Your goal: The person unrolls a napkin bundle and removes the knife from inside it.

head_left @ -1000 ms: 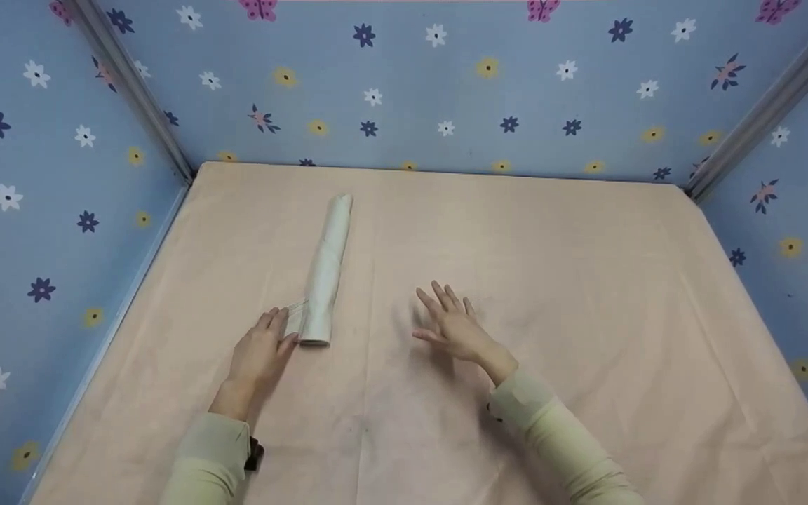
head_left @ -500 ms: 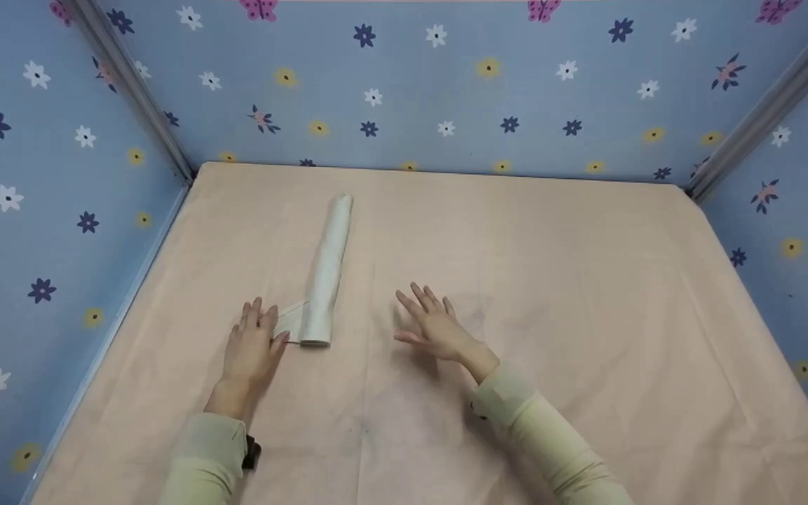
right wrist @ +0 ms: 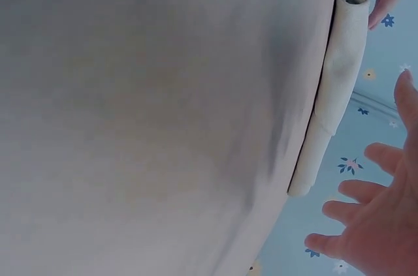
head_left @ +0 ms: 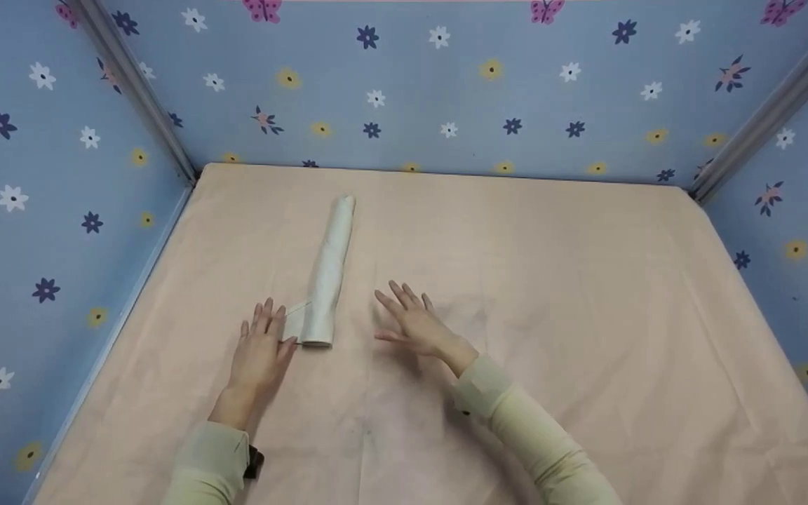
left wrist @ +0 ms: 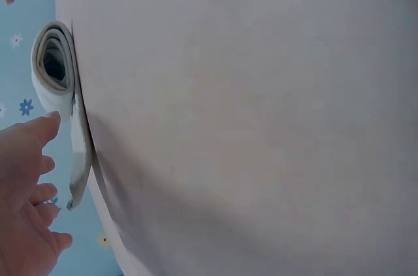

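A pale, whitish cloth roll (head_left: 330,273) lies lengthwise on the table, left of the middle. Its layers curl round a hollow core at the near end in the left wrist view (left wrist: 55,61). A short loose flap (head_left: 294,324) sticks out from its left side. My left hand (head_left: 258,354) is at that flap, fingers extended and thumb close to its near corner. To the right of the roll, my right hand (head_left: 418,328) hovers over the table with its fingers spread, holding nothing. The roll also shows beyond the right hand's fingers in the right wrist view (right wrist: 343,61).
A light peach cloth (head_left: 551,280) with faint creases covers the table. Blue flowered panels (head_left: 404,84) close off the back and both sides, with grey metal posts (head_left: 141,91) at the corners. A small dark device (head_left: 254,463) sits at the left wrist.
My right hand has moved left toward the roll, fingers still spread. My left hand shifted left along the flap, then slightly back right. The roll stays about where it was.
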Demonstrator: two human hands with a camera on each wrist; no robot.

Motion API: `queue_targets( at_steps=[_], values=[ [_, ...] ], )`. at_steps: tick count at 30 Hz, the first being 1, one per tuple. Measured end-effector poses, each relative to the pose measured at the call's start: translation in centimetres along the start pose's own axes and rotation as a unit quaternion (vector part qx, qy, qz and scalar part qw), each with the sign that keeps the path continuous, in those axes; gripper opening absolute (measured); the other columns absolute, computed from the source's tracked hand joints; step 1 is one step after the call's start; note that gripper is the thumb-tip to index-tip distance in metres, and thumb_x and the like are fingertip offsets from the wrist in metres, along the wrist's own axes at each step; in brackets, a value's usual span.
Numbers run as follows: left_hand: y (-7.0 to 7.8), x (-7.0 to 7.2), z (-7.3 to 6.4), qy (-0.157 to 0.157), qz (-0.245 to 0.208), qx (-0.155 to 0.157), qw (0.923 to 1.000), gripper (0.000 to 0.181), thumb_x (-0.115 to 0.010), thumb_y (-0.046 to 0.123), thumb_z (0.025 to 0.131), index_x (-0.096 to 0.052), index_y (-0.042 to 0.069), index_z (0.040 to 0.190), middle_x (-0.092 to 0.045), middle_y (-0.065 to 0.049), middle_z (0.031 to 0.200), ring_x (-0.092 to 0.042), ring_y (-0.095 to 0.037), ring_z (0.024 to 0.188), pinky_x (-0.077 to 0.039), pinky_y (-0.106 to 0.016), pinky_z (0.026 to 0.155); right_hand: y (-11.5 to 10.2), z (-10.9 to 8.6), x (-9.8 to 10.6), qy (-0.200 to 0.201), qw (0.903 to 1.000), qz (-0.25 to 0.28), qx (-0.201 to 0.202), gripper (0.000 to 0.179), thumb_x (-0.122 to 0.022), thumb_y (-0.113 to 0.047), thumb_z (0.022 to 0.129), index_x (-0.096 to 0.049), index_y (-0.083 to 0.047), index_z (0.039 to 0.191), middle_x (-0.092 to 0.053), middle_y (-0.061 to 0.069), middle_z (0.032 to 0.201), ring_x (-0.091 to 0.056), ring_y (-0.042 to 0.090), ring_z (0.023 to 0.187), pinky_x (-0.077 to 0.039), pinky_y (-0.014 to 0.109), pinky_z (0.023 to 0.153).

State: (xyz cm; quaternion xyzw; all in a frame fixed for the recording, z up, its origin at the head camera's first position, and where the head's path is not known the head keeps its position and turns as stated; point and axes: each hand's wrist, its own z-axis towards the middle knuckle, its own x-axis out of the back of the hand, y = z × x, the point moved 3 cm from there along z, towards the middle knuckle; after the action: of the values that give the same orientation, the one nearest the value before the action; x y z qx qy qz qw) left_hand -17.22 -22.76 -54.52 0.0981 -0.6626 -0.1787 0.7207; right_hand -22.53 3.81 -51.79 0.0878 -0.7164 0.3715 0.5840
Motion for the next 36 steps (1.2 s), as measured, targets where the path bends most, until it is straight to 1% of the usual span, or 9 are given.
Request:
queue_targets(
  at_steps=[2,6,13,17,26,32,36],
  values=[
    [0.1,-0.1,-0.2,-0.004,0.001,0.002,1.0000,0.059,-0.054,0.027,0.089,-0.031,-0.002,0.135,-0.016,-0.020,0.144,-0.009,-0.037,0.131,-0.009,-0.054,0.103,-0.2,0.4,-0.1,-0.001,1.0000,0.000,0.000,0.072,-0.049,-0.050,0.086,-0.018,-0.017,0.143,-0.010,0.014,0.147,-0.009,0.033,0.132,-0.012,0.058,0.101],
    [0.2,-0.2,-0.4,-0.007,0.008,0.003,0.9999,0.060,-0.052,0.030,0.090,-0.030,0.000,0.136,-0.018,-0.019,0.144,-0.010,-0.038,0.131,-0.009,-0.057,0.101,-0.5,1.2,-0.4,-0.009,0.9999,-0.001,-0.005,0.073,-0.047,-0.052,0.086,-0.018,-0.019,0.143,-0.009,0.013,0.147,-0.007,0.031,0.133,-0.011,0.057,0.101],
    [0.4,-0.5,-0.8,-0.027,-0.001,0.000,0.9996,0.060,-0.048,0.034,0.092,-0.028,0.002,0.138,-0.017,-0.018,0.144,-0.010,-0.039,0.131,-0.010,-0.062,0.098,-1.3,2.5,-0.8,-0.017,0.9998,0.003,0.011,0.073,-0.048,-0.051,0.085,-0.019,-0.016,0.143,-0.009,0.014,0.147,-0.007,0.032,0.133,-0.010,0.058,0.101],
    [0.3,-0.6,-0.9,-0.040,0.006,0.010,0.9991,0.061,-0.046,0.036,0.092,-0.026,0.002,0.139,-0.016,-0.019,0.144,-0.010,-0.040,0.130,-0.010,-0.064,0.097,-1.8,3.2,-1.0,-0.021,0.9997,-0.011,0.011,0.072,-0.048,-0.051,0.086,-0.020,-0.018,0.143,-0.010,0.012,0.147,-0.008,0.031,0.133,-0.010,0.057,0.102],
    [-0.4,-1.1,-0.9,-0.059,0.017,0.036,0.9975,0.064,-0.044,0.041,0.091,-0.025,0.003,0.139,-0.015,-0.022,0.143,-0.011,-0.047,0.127,-0.013,-0.067,0.093,-2.9,4.6,-1.5,-0.020,0.9989,-0.039,0.014,0.070,-0.049,-0.050,0.086,-0.023,-0.018,0.142,-0.012,0.011,0.147,-0.009,0.029,0.133,-0.012,0.054,0.103],
    [-0.5,-1.2,-0.8,-0.073,0.023,0.043,0.9961,0.064,-0.043,0.041,0.092,-0.024,0.003,0.139,-0.016,-0.024,0.143,-0.012,-0.048,0.126,-0.013,-0.068,0.092,-3.6,5.3,-1.9,-0.031,0.9984,-0.046,0.016,0.071,-0.047,-0.052,0.086,-0.020,-0.018,0.142,-0.011,0.011,0.147,-0.007,0.029,0.133,-0.012,0.053,0.103],
    [-0.5,-1.1,-0.7,-0.086,0.036,0.047,0.9945,0.063,-0.042,0.041,0.092,-0.023,0.004,0.140,-0.015,-0.024,0.142,-0.013,-0.048,0.126,-0.014,-0.069,0.091,-4.1,5.6,-2.1,-0.033,0.9974,-0.062,0.018,0.071,-0.046,-0.054,0.085,-0.021,-0.020,0.142,-0.011,0.010,0.147,-0.008,0.028,0.133,-0.014,0.053,0.103]
  ],
)
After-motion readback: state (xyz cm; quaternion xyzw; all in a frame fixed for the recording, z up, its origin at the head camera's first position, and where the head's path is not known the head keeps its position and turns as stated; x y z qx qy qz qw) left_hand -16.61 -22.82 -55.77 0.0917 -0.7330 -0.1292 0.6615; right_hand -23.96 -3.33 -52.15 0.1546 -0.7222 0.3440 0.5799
